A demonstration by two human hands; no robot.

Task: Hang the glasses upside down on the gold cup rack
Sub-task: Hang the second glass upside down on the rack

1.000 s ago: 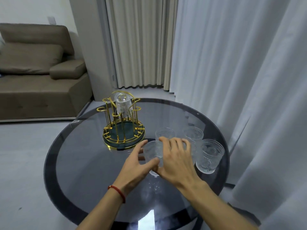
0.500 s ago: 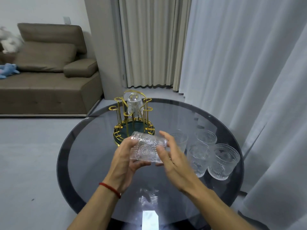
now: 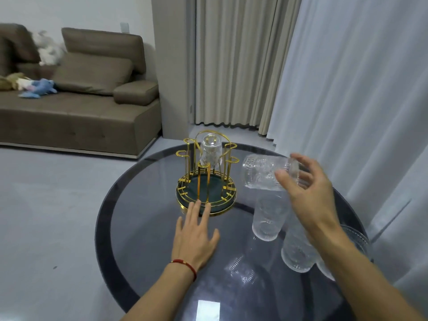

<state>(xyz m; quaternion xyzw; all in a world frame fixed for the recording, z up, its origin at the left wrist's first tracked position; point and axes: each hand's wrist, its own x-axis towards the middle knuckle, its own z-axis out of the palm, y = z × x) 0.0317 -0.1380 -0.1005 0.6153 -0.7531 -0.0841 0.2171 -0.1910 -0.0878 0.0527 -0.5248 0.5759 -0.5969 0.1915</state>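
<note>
The gold cup rack (image 3: 206, 181) stands on the round dark glass table (image 3: 148, 228), with one clear glass (image 3: 210, 149) hung upside down on a far peg. My right hand (image 3: 303, 186) grips a patterned clear glass (image 3: 261, 173), held on its side in the air just right of the rack, its mouth pointing left. My left hand (image 3: 195, 237) lies flat and open on the table, fingertips touching the rack's front rim. Upright glasses (image 3: 268, 218) (image 3: 297, 253) stand on the table under my right arm; a third is mostly hidden.
White curtains (image 3: 347, 89) hang close behind the table on the right. A brown sofa (image 3: 76, 107) with soft toys stands at the back left across grey floor. A light reflection shows on the table's near edge.
Both hands lifted a glass off the table and tipped it sideways. Now the right hand alone holds it, higher and beside the rack, while the left hand has dropped to the rack's base.
</note>
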